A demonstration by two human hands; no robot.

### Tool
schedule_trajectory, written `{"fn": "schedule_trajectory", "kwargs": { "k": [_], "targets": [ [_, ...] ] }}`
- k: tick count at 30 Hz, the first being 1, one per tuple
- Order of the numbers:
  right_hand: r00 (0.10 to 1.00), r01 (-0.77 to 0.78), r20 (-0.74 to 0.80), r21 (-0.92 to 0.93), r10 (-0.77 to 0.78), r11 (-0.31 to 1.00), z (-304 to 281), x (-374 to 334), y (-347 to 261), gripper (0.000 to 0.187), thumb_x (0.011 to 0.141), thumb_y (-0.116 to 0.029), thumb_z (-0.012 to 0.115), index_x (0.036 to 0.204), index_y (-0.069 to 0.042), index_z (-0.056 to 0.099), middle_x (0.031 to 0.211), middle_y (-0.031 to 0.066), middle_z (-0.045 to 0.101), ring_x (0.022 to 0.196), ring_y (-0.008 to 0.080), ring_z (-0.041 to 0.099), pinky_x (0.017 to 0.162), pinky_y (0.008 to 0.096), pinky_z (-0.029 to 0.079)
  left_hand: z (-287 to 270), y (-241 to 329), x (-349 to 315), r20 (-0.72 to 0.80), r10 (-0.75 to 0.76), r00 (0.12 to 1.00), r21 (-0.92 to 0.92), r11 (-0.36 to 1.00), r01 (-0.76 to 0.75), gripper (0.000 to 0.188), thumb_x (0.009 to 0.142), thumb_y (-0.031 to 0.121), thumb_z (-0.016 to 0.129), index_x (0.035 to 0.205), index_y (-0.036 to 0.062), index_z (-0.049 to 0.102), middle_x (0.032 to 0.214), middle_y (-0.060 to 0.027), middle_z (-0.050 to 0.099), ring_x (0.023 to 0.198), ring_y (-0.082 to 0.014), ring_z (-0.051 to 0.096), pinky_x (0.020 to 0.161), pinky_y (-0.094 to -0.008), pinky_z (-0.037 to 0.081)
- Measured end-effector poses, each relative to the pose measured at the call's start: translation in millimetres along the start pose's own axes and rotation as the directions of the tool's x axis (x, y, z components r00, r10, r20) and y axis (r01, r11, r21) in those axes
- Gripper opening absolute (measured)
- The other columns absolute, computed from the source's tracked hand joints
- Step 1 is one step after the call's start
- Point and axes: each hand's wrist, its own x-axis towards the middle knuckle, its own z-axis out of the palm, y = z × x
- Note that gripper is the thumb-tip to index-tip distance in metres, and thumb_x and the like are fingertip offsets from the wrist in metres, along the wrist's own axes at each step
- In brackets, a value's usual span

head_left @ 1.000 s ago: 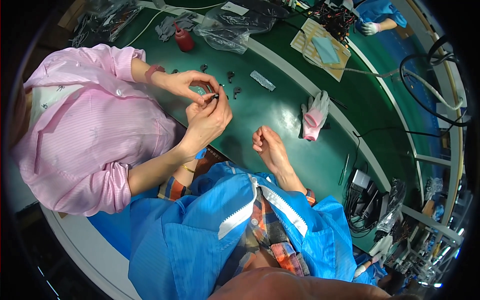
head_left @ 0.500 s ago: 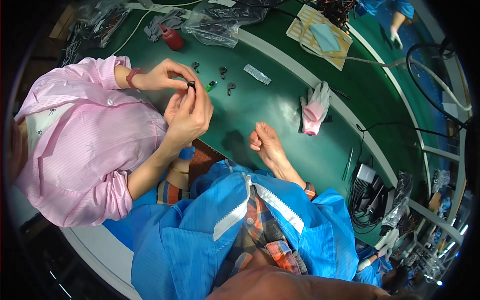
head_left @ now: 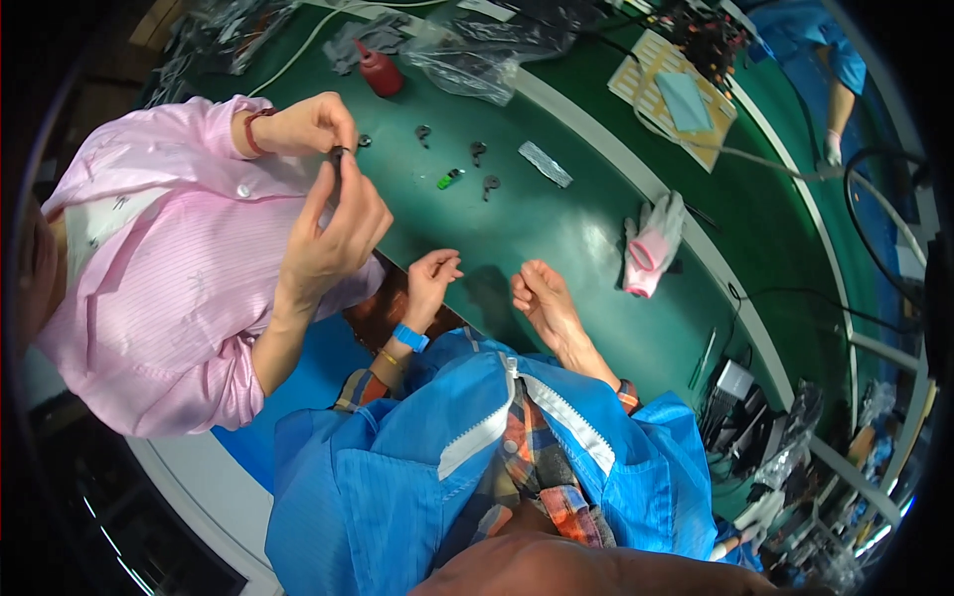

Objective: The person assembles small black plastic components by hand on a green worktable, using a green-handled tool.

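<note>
My left hand (head_left: 429, 286) rests at the near edge of the green table (head_left: 586, 268), its fingers loosely bent and slightly apart, with nothing visible in them. To its right, my right hand (head_left: 545, 298) hovers above or rests on the table, fingers curled into a loose fist; no object shows in it. Beyond my hands lie several small black hook-shaped parts (head_left: 490, 186), a small green-and-black piece (head_left: 450, 179) and a silvery strip (head_left: 546, 164). At left, a person in a pink striped shirt pinches a small black part (head_left: 339, 155) between both hands.
A red squeeze bottle (head_left: 379, 74) stands at the back, beside clear plastic bags (head_left: 467, 55). Grey-and-pink work gloves (head_left: 654, 246) lie right of my right hand. A thin screwdriver-like tool (head_left: 703, 358) and a cable bundle with a white box (head_left: 733, 381) lie further right.
My left hand has come into view from behind the other person's forearm. That person's hands have moved left with the black part. My right hand keeps its loose fist.
</note>
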Motion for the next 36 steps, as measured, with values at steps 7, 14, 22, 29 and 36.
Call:
{"fn": "schedule_trajectory", "kwargs": {
  "k": [7, 14, 22, 29, 36],
  "targets": [
    [0.985, -0.028, 0.167, -0.029, 0.032, 0.999, -12, 6, 5, 0.016, 0.094, -0.019, 0.051, 0.085, -0.007, 0.045, 0.065, 0.0041, 0.048, 0.055, 0.0074, 0.036, 0.049, 0.0192, 0.032, 5, -26, 0, 0.061, 0.115, 0.991, 0.134, 0.983, -0.122, 0.015, 0.083, 0.003, 0.056, 0.095, -0.0048, 0.062, 0.084, -0.0083, 0.063, 0.065, -0.0143, 0.059, 0.061, -0.0211, 0.048],
    [0.987, -0.053, 0.147, -0.045, 0.059, 0.998, 10, 1, 4, 0.017, 0.095, -0.021, 0.047, 0.086, -0.008, 0.044, 0.068, 0.0041, 0.050, 0.057, 0.0071, 0.039, 0.050, 0.0184, 0.032, 7, -11, -4, 0.074, 0.239, 0.968, 0.327, 0.911, -0.250, 0.014, 0.082, 0.002, 0.056, 0.092, -0.0051, 0.063, 0.083, -0.0076, 0.063, 0.064, -0.0155, 0.058, 0.059, -0.0226, 0.046],
    [0.985, -0.090, 0.136, -0.103, 0.103, 0.991, 20, 0, 14, 0.010, 0.093, -0.016, 0.048, 0.089, -0.008, 0.047, 0.075, 0.0054, 0.053, 0.059, 0.0080, 0.043, 0.052, 0.0191, 0.035, 3, 4, -9, 0.097, 0.382, 0.919, 0.454, 0.805, -0.383, 0.012, 0.077, 0.002, 0.058, 0.088, -0.0008, 0.063, 0.082, -0.0089, 0.064, 0.065, -0.0234, 0.058, 0.061, -0.0303, 0.046],
    [0.978, -0.111, 0.167, -0.108, 0.128, 0.988, 24, 3, 24, 0.008, 0.092, -0.016, 0.049, 0.091, -0.008, 0.048, 0.074, 0.0053, 0.054, 0.059, 0.0080, 0.043, 0.052, 0.0192, 0.035, 0, 1, -20, 0.152, 0.351, 0.924, 0.490, 0.785, -0.379, 0.015, 0.077, -0.001, 0.057, 0.090, -0.0031, 0.064, 0.084, -0.0085, 0.064, 0.069, -0.0212, 0.058, 0.062, -0.0278, 0.045],
    [0.977, -0.114, 0.171, -0.094, 0.129, 0.989, 25, 3, 23, 0.007, 0.092, -0.015, 0.050, 0.091, -0.008, 0.049, 0.074, 0.0053, 0.053, 0.060, 0.0079, 0.043, 0.053, 0.0191, 0.035, 6, 9, -24, 0.211, 0.386, 0.898, 0.511, 0.739, -0.438, 0.014, 0.077, -0.001, 0.058, 0.089, -0.0032, 0.063, 0.086, -0.0096, 0.064, 0.071, -0.0247, 0.059, 0.065, -0.0305, 0.047]
  ]
}}
